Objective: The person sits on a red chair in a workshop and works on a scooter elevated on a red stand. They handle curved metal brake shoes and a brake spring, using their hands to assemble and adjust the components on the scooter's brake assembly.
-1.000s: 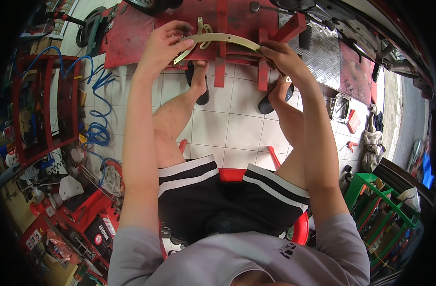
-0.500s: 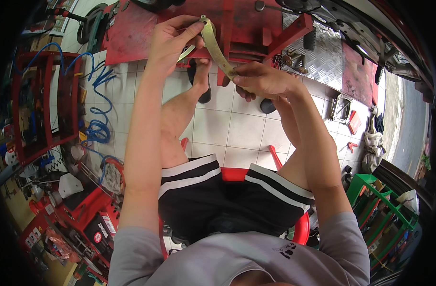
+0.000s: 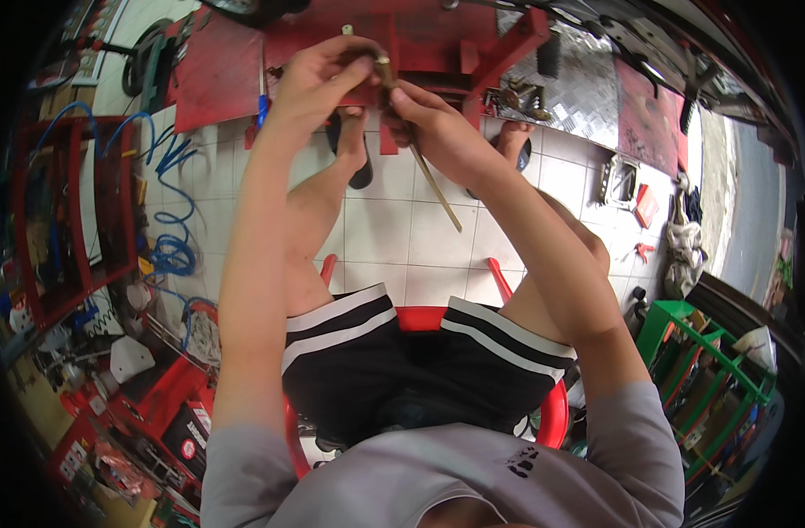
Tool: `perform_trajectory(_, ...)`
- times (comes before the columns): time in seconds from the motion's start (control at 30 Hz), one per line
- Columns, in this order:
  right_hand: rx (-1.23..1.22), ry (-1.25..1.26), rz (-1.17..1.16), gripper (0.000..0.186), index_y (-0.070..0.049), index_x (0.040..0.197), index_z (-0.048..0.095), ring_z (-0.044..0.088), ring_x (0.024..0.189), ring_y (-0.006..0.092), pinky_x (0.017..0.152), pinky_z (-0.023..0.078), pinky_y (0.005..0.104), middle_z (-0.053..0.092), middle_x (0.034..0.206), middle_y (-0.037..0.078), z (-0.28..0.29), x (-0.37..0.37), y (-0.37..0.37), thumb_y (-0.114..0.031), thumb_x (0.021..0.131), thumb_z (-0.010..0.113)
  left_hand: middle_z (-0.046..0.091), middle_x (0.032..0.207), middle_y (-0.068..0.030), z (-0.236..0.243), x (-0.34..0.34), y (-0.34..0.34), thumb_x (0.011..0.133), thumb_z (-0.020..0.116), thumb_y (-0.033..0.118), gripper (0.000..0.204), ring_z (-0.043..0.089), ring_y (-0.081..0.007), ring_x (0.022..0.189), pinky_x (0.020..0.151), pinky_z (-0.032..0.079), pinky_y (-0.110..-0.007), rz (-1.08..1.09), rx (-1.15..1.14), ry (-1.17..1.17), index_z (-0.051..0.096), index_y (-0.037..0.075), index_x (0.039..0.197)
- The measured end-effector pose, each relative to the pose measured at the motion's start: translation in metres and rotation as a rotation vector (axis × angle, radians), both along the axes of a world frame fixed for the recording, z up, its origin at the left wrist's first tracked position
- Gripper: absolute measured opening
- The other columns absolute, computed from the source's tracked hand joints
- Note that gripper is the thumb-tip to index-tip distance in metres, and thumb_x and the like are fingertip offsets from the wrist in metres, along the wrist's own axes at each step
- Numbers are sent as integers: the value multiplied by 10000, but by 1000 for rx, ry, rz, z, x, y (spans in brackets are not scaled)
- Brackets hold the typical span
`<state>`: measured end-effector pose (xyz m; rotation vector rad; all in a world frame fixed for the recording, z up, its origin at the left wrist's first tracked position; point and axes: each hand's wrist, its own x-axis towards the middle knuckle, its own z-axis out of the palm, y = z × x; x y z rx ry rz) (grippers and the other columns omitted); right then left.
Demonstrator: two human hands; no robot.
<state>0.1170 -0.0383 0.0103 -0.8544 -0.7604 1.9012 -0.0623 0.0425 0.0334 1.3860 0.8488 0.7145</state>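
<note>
The person is sitting on a red chair [image 3: 554, 418] with both forearms reaching up toward a red bench [image 3: 218, 75], and the two hands are meeting close together in front of its near edge. The right hand [image 3: 427, 123] is gripping a thin gold metal strip [image 3: 436, 189] near its upper end, the thumb pressing from above and the other fingers curling under. The left hand [image 3: 330, 77] is bending its thumb and fingers narrowly around the strip's top end; whether they are pinching it or just touching it, I cannot tell. The strip is hanging edge-on and slanting, its free lower end pointing down over the white tile floor [image 3: 376, 238], between the person's knees and the bench. Just above the left hand, the tip of another gold piece [image 3: 347, 31] is showing. To the right, a patterned metal plate [image 3: 574, 97] is lying along the bench, and a small red box [image 3: 646, 207] is resting on the floor beyond. On the left, a coiled blue hose [image 3: 169, 255] is trailing beside a red shelf [image 3: 90, 224], while a green rack [image 3: 675, 370] is standing at the person's right.
</note>
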Motion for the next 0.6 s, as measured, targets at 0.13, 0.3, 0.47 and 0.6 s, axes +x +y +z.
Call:
perform_trajectory(0.13,286,-443,-162,250,-36,1023,589,381,718,44,622,338,225,477,773,-50,0,10,8,-279,961,599,666,979,-47,3,-1,1,948,593,150,278,635,-102,880,748,497,-227,104,-52,287,594,14,1191)
perform_trajectory(0.3,417,-763,-350,316,14,925,593,420,595,76,530,366,276,505,618,17,14,25,10,-299,927,637,700,890,-112,-28,-23,14,937,596,243,304,651,-156,800,691,496,-303,64,140,615,640,3,1117)
perform_trajectory(0.47,525,-833,-618,275,34,905,607,526,563,149,552,446,324,599,655,134,32,48,16,-239,900,629,682,910,-99,-48,-32,10,942,579,250,343,618,-143,797,739,489,-317,-198,106,833,605,-9,1165)
perform_trajectory(0.6,428,-627,-710,242,-72,875,563,368,577,36,490,286,220,424,652,-67,28,80,24,-273,1000,515,669,867,-99,-53,-15,-2,921,581,229,314,610,-174,771,696,470,-327,-380,96,892,612,12,1145)
